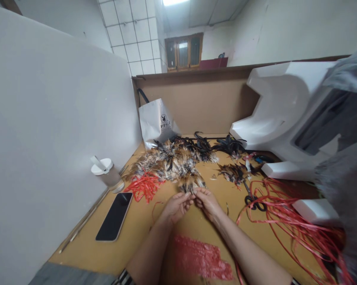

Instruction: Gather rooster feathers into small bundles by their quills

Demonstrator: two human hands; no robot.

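Both of my hands meet at the near edge of a feather pile, in the middle of the table. My left hand [178,204] is closed, thumb and fingers pinching the base of a small bunch of brown feathers [190,181]. From the other side my right hand [206,201] pinches the same bunch, its fingertips touching those of the left. The feather tips point away from me. Just beyond lies the large pile of tan and dark feathers [169,158]. Exactly where the quills sit between the fingers is too small to make out.
Red plastic strips [145,186], a phone [114,217] and a lidded cup [107,174] lie to the left. Scissors [254,202], a red strip tangle [294,221] and white foam [285,170] are right. A silver bag [154,122] stands behind; red plastic [200,257] lies near me.
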